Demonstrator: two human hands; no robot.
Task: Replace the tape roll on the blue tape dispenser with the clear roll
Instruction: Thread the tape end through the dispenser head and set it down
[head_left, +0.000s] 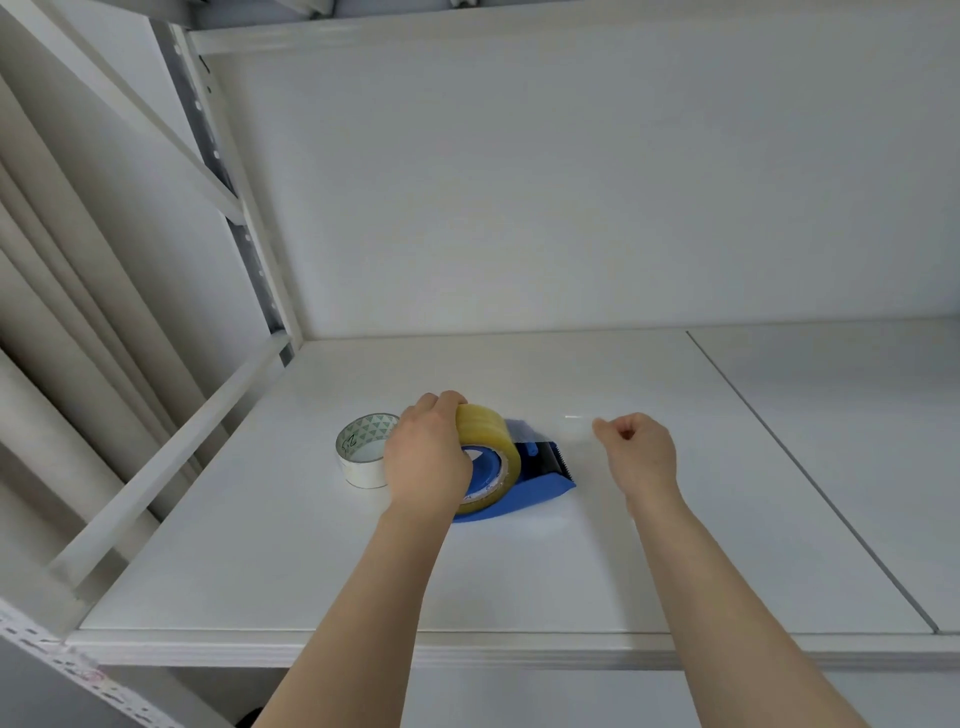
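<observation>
The blue tape dispenser (540, 486) lies on the white shelf (519, 571), its black toothed cutter pointing right. A yellowish clear tape roll (493, 441) sits on the dispenser's blue hub. My left hand (426, 457) grips this roll from the left side. A thin transparent strip of tape (571, 422) stretches from the roll over the cutter to my right hand (641, 452), whose fingers pinch its end. A white roll (363, 449) with a green triangle pattern inside its core stands just left of my left hand.
The shelf sits in a white metal rack with a perforated upright (244, 228) at the back left and a low side rail (171, 462). A seam (810, 478) splits the shelf board on the right. A white back panel closes the rear.
</observation>
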